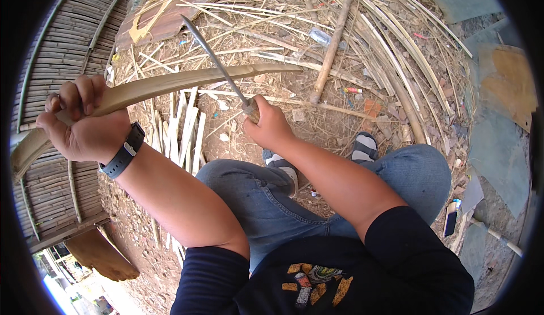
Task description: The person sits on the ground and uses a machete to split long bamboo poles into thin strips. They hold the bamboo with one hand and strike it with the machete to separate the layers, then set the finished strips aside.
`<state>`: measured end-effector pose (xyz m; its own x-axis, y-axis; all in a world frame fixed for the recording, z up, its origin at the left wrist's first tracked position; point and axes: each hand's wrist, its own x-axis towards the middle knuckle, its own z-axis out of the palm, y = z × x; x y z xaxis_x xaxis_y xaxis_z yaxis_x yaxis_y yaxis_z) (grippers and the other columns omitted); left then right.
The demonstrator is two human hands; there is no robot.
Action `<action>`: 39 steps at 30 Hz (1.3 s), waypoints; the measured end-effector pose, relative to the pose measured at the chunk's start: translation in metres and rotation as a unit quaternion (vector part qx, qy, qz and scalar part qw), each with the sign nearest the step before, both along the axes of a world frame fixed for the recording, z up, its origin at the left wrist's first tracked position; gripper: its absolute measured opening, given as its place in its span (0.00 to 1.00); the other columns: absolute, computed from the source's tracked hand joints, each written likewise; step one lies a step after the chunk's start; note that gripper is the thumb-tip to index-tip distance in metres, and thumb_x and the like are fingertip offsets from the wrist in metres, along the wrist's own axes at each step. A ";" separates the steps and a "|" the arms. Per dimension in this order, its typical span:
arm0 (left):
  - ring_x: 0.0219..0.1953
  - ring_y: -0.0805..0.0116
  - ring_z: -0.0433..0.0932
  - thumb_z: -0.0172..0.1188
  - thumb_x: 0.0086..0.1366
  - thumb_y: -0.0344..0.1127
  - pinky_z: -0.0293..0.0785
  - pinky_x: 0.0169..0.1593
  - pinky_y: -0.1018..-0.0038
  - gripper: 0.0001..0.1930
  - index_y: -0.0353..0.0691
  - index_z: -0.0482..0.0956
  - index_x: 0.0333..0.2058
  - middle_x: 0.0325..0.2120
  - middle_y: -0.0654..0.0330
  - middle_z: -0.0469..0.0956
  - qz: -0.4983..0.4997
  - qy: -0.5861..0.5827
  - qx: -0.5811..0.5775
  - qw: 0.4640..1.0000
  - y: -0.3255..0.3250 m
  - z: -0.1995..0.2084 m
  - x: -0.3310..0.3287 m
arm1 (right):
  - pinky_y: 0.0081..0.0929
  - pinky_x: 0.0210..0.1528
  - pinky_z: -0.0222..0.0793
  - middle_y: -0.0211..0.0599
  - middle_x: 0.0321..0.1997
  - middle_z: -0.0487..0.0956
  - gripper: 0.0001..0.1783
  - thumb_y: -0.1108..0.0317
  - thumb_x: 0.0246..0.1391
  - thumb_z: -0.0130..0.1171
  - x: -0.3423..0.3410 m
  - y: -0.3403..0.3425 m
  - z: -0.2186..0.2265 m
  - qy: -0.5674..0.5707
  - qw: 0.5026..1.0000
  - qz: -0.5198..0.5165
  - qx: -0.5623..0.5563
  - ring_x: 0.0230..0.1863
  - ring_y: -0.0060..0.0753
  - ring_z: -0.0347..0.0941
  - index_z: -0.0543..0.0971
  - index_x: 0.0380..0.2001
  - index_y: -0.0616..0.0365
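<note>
A long strip of split bamboo [175, 81] slants across in front of me, its thin end toward the middle and its other end running off past the left rim. My left hand [85, 111], with a dark watch on the wrist, is wrapped around it. In my right hand [268, 123] is the handle of a long, narrow-bladed knife [212, 54]. The blade points up and to the left and crosses the bamboo near its thin end. Whether the edge bites into the bamboo I cannot tell.
Pale split sticks [190, 130] lie beside my knee. Farther off are a thick pole [337, 40], many long bamboo strips [391, 48], a clear plastic bottle [324, 37] and a brown sheet [170, 14]. A slatted bamboo wall [73, 31] stands left; a phone [450, 223] lies right.
</note>
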<state>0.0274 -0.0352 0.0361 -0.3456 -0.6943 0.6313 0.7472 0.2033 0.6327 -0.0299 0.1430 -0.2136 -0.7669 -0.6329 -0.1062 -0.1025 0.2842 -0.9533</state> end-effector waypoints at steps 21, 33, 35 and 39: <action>0.19 0.75 0.52 0.62 0.64 0.58 0.48 0.29 0.75 0.17 0.53 0.74 0.30 0.16 0.72 0.57 -0.172 -0.028 -0.030 0.984 -0.020 -0.001 0.012 | 0.44 0.47 0.75 0.57 0.39 0.82 0.27 0.62 0.49 0.63 -0.029 0.018 -0.075 -0.065 0.995 -0.055 0.051 0.44 0.58 0.80 0.75 0.52 0.64; 0.19 0.75 0.52 0.70 0.56 0.54 0.49 0.29 0.74 0.18 0.50 0.74 0.27 0.16 0.72 0.57 -0.180 -0.030 -0.025 0.983 -0.007 0.002 0.008 | 0.41 0.41 0.74 0.56 0.35 0.82 0.27 0.63 0.51 0.63 -0.012 -0.004 -0.012 0.011 0.998 0.004 -0.061 0.36 0.52 0.81 0.73 0.52 0.67; 0.19 0.75 0.52 0.70 0.56 0.54 0.49 0.29 0.74 0.18 0.49 0.74 0.28 0.16 0.72 0.57 -0.161 -0.024 -0.028 0.986 -0.004 0.002 0.008 | 0.40 0.43 0.75 0.57 0.36 0.82 0.28 0.63 0.51 0.63 -0.016 0.006 -0.037 0.022 0.999 0.002 -0.047 0.38 0.53 0.82 0.73 0.52 0.68; 0.19 0.76 0.53 0.61 0.65 0.55 0.48 0.29 0.74 0.15 0.50 0.77 0.31 0.16 0.72 0.58 -0.185 -0.026 -0.043 0.981 -0.015 0.000 0.009 | 0.47 0.44 0.74 0.59 0.36 0.82 0.25 0.63 0.49 0.65 -0.020 0.027 -0.087 -0.005 0.993 -0.088 0.076 0.40 0.60 0.80 0.74 0.48 0.64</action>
